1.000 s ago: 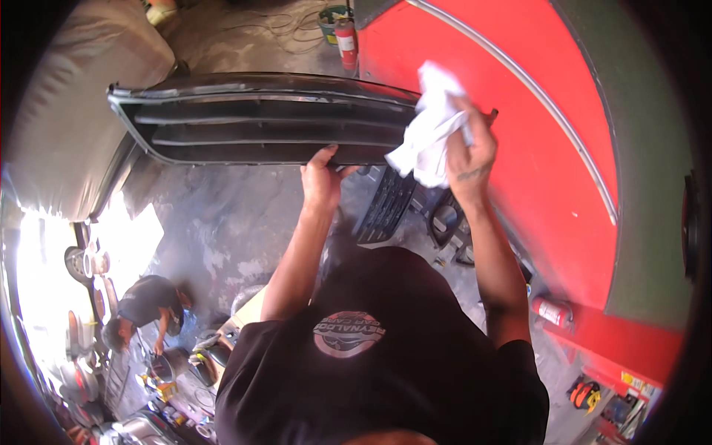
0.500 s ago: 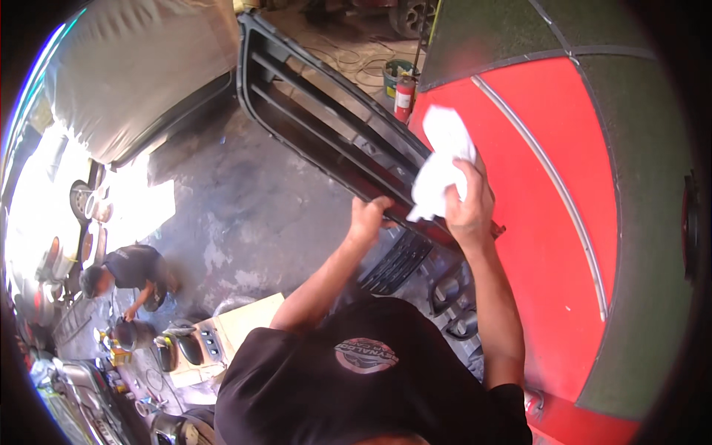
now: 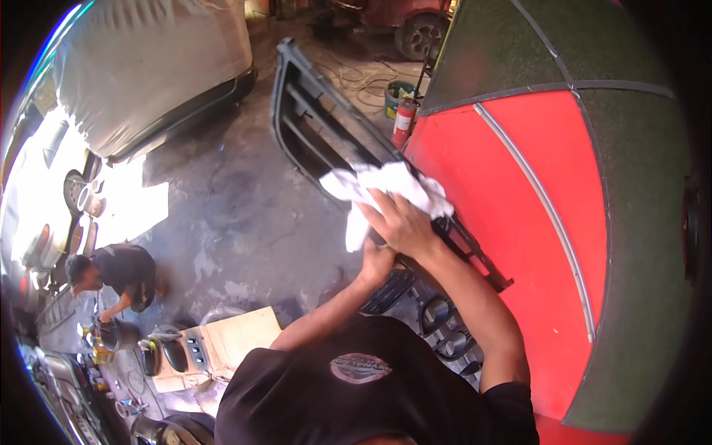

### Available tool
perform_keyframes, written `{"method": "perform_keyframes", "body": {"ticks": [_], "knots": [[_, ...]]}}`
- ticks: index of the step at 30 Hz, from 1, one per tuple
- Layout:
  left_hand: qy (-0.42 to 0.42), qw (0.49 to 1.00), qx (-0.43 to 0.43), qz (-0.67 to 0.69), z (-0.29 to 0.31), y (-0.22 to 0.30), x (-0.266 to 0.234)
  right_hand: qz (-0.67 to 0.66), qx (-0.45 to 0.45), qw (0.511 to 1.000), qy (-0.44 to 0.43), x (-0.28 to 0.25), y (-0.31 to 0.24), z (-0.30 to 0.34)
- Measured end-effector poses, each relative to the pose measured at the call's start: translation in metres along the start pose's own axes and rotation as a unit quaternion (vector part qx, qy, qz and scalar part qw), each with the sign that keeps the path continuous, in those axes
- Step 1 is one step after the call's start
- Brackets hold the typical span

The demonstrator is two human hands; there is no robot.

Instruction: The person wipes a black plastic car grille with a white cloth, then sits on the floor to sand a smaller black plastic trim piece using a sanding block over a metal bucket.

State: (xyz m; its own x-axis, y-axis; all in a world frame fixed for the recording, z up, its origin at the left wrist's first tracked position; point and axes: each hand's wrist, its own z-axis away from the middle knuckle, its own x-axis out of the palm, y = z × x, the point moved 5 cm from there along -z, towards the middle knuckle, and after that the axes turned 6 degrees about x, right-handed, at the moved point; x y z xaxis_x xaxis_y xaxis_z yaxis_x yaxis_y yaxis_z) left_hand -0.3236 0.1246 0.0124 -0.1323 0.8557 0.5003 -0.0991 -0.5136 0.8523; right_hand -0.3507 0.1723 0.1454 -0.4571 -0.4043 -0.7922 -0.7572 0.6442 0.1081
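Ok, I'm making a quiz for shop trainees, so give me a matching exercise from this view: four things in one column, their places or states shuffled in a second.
Things:
1. crumpled white cloth
2. long black slatted plastic grille
3. red fire extinguisher
4. left hand

Places or states:
A. standing on the floor by the red wall
B. gripping the grille's lower edge from beneath
C. pressed on the grille under the right hand
D. held up, slanting away over the concrete floor

Pairs: 1-C, 2-D, 3-A, 4-B
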Motion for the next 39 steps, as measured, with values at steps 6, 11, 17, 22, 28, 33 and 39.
{"method": "perform_keyframes", "body": {"ticks": [6, 11, 17, 22, 28, 33, 39], "knots": [[-0.061, 0.992, 0.031, -0.109, 0.032, -0.036, 0.004, 0.057, -0.071, 0.988, 0.123, 0.0, 0.01, -0.148], [-0.09, 0.993, 0.008, -0.082, 0.029, -0.042, -0.007, 0.013, 0.003, 0.986, 0.169, -0.004, 0.077, -0.211], [-0.066, 0.993, 0.043, -0.086, 0.008, -0.03, -0.016, 0.064, -0.031, 0.997, 0.017, 0.02, 0.011, -0.122], [-0.051, 0.983, 0.153, -0.087, -0.012, -0.034, -0.016, 0.007, 0.013, 0.999, -0.049, 0.031, -0.011, -0.016], [-0.071, 0.996, 0.062, 0.006, -0.011, -0.043, -0.004, -0.167, 0.146, 0.969, 0.106, -0.02, 0.0, -0.065], [-0.085, 0.972, 0.21, 0.068, -0.028, -0.116, 0.002, -0.172, 0.124, 0.977, 0.025, 0.064, -0.017, -0.097], [-0.081, 0.989, 0.098, 0.08, -0.036, -0.12, -0.029, -0.086, 0.076, 0.992, 0.052, 0.064, -0.025, -0.03]]}}
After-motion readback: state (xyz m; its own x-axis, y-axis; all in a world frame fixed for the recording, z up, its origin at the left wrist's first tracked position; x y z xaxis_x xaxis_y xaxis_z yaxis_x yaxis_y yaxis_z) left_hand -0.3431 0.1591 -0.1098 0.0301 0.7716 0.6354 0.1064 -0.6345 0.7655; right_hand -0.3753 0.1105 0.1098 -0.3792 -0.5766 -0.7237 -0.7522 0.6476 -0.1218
